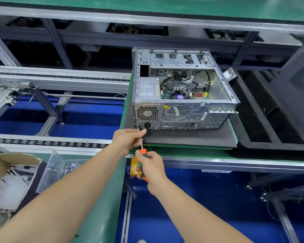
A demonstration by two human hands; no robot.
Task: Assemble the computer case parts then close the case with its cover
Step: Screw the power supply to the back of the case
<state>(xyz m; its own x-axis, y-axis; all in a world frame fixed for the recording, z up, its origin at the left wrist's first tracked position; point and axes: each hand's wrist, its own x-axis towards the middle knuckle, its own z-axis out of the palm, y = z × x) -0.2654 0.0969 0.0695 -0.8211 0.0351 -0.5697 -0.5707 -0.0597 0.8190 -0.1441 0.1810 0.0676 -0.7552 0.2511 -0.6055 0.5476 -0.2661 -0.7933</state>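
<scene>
An open silver computer case (181,113) lies on its side on a dark mat (188,137), rear panel towards me, with the power supply (147,88), motherboard and cables showing inside. My right hand (151,165) grips the orange-and-black handle of a screwdriver (141,142). Its tip meets the lower left corner of the rear panel, beside the power socket (147,125). My left hand (128,139) pinches the metal shaft near the tip. A large dark panel (295,85), possibly the cover, leans at the right.
A clear plastic box of small screws (60,171) and a torn cardboard box (9,174) sit at the lower left. A yellow button box (134,168) hangs under the bench edge. Roller conveyor rails (49,142) run at the left; black foam trays (263,120) lie right of the case.
</scene>
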